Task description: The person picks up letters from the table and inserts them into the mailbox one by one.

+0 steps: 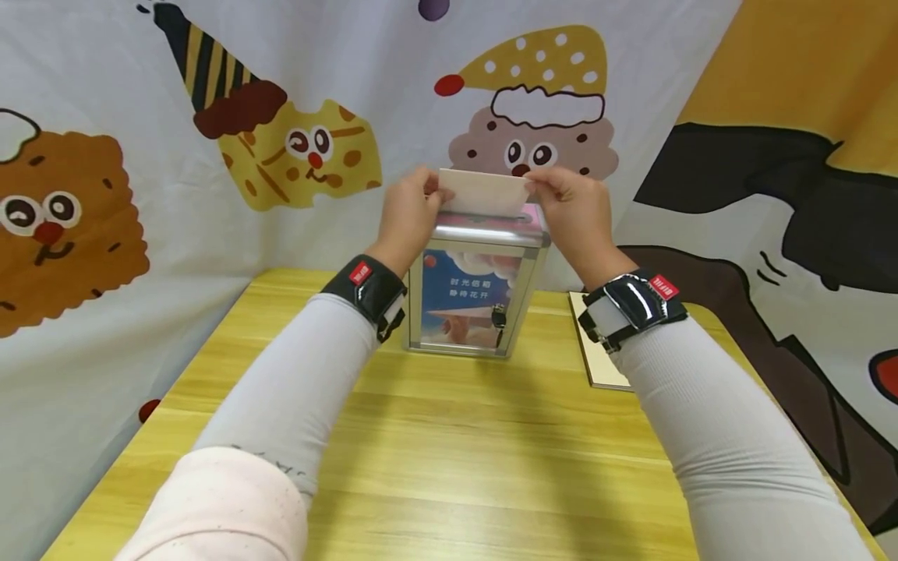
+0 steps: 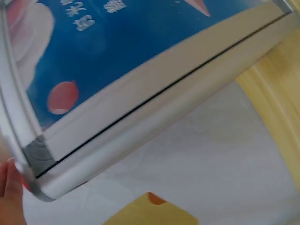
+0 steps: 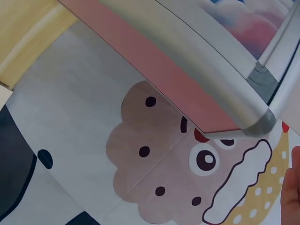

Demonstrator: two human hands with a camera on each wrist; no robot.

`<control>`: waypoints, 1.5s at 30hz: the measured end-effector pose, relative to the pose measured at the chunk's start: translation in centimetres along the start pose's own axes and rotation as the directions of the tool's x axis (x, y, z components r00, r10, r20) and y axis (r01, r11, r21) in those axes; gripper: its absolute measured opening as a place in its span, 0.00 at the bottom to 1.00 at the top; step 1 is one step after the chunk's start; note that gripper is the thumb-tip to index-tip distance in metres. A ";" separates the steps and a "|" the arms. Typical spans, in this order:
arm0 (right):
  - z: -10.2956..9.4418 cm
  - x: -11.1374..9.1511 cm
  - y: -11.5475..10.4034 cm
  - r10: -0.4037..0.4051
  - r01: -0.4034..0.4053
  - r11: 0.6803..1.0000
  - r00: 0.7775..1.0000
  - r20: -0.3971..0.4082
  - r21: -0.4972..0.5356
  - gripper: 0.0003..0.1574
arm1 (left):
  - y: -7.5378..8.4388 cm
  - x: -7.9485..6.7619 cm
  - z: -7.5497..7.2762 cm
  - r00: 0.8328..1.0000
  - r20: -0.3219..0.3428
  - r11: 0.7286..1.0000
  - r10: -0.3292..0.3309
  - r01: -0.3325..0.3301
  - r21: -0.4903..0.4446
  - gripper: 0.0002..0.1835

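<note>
A white envelope-like sheet (image 1: 484, 193) stands upright over the top of a metal-framed box, its lower edge at the slot in the pink lid. My left hand (image 1: 410, 209) pinches the sheet's left end between thumb and fingers. At the opposite end, my right hand (image 1: 574, 212) pinches the upper right corner. The box (image 1: 459, 300) has a blue front panel with white lettering and a small lock (image 1: 499, 315) at the right. In the left wrist view only fingertips (image 2: 10, 187) show beside the box corner; the right wrist view catches part of the right hand (image 3: 291, 185).
The box stands toward the back of a yellow wood-grain table (image 1: 449, 444). Flat on the table at the right lies a cream-coloured board or pad (image 1: 599, 358), partly behind the right wrist. A cartoon-printed cloth (image 1: 407, 132) hangs close behind the table.
</note>
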State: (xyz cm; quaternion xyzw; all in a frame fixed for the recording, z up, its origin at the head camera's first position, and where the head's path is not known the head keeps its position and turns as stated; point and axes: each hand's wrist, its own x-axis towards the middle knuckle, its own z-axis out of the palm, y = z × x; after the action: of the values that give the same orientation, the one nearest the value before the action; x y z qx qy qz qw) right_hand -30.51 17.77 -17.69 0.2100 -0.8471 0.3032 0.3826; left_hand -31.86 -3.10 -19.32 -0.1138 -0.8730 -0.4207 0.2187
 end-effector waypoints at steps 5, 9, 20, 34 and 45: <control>0.2 -0.1 0.4 0.000 0.001 1.000 1.000 0.007 -0.014 0.08 | 1.1 0.0 -0.5 0.993 -0.030 0.993 0.116 -0.116 0.021 0.12; 0.5 -0.4 0.7 0.030 -0.030 0.999 0.999 0.012 -0.022 0.07 | 1.5 0.0 -0.6 0.984 0.016 0.981 0.178 -0.178 0.082 0.13; 1.8 -1.1 1.2 0.095 -0.082 0.991 0.987 0.131 -0.107 0.11 | 0.3 -0.2 0.0 0.988 0.060 0.980 0.143 -0.150 0.131 0.11; 2.3 -1.4 1.1 0.001 0.077 0.960 0.960 0.279 -0.270 0.14 | -0.9 -0.3 0.6 0.981 0.182 0.947 0.061 -0.114 0.299 0.12; 2.5 -1.4 1.0 -0.013 0.132 0.925 0.948 0.317 -0.356 0.15 | -1.1 0.2 0.7 0.972 0.235 0.913 0.029 -0.121 0.389 0.34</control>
State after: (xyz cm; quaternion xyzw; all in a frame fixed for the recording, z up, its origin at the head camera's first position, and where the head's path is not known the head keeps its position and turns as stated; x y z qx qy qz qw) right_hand -31.54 16.95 -20.48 0.2098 -0.9300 0.0856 0.2894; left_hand -32.70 -3.19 -20.35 -0.1468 -0.9545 -0.2091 0.1537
